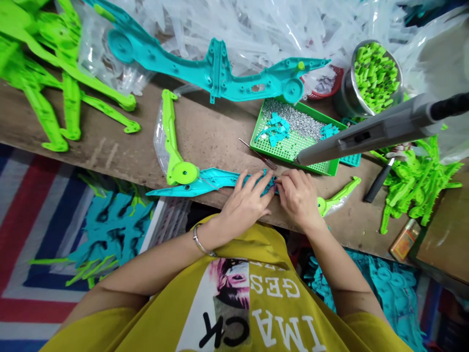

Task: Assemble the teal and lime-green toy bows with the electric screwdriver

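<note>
At the bench's front edge lies a long turquoise plastic toy bow half (205,183). A lime-green arm with a round hub (184,172) joins its left end, and another lime-green arm (339,195) sticks out at the right. My left hand (247,198) rests over the bow's middle, fingers bent across it and gripping it. Beside it, my right hand (298,198) is closed in a pinch over the middle of the bow; what sits between its fingertips is hidden. A thin pinkish string runs along the bow's left part.
Behind stands a green tray (282,146) of screws and small turquoise pieces. A grey electric screwdriver (366,132) hangs over it. Another turquoise bow half (183,68) lies farther back. Right are a metal bucket (394,98), a black-handled tool (379,183) and lime-green parts (414,181).
</note>
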Demonstrator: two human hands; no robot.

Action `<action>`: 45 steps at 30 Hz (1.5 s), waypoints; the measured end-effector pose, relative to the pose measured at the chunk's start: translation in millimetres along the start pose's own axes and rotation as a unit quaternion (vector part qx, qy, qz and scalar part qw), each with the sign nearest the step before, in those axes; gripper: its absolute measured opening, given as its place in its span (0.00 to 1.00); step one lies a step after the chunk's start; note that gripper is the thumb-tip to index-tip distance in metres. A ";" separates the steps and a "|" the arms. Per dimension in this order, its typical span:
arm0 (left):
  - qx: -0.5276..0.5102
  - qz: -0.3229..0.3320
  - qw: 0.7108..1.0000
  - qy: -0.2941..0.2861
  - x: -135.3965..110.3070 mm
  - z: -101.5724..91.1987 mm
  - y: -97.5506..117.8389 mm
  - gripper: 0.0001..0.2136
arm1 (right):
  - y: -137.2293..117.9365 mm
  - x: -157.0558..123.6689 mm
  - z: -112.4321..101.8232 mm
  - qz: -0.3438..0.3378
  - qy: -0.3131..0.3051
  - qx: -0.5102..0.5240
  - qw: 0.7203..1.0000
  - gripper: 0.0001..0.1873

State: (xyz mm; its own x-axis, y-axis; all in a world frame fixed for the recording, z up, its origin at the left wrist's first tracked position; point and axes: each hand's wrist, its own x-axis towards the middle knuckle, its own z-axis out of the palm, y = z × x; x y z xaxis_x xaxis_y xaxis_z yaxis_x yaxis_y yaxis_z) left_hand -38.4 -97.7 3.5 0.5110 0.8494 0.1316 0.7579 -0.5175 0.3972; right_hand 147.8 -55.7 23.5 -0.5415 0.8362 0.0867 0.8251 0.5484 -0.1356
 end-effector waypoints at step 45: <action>-0.018 0.003 0.999 0.042 -26.8 -60.6 -43.4 0.14 | -4.5 -22.6 14.5 -0.031 0.091 0.065 0.993 0.11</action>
State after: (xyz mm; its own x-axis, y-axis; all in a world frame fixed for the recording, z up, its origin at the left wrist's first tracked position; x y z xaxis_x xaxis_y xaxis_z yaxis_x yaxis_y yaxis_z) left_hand -109.5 -91.7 37.8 0.4788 0.8527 0.2091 0.7391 -0.5200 0.4282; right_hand 154.0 -77.1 7.8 -0.5435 0.7932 0.2746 0.7562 0.6047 -0.2501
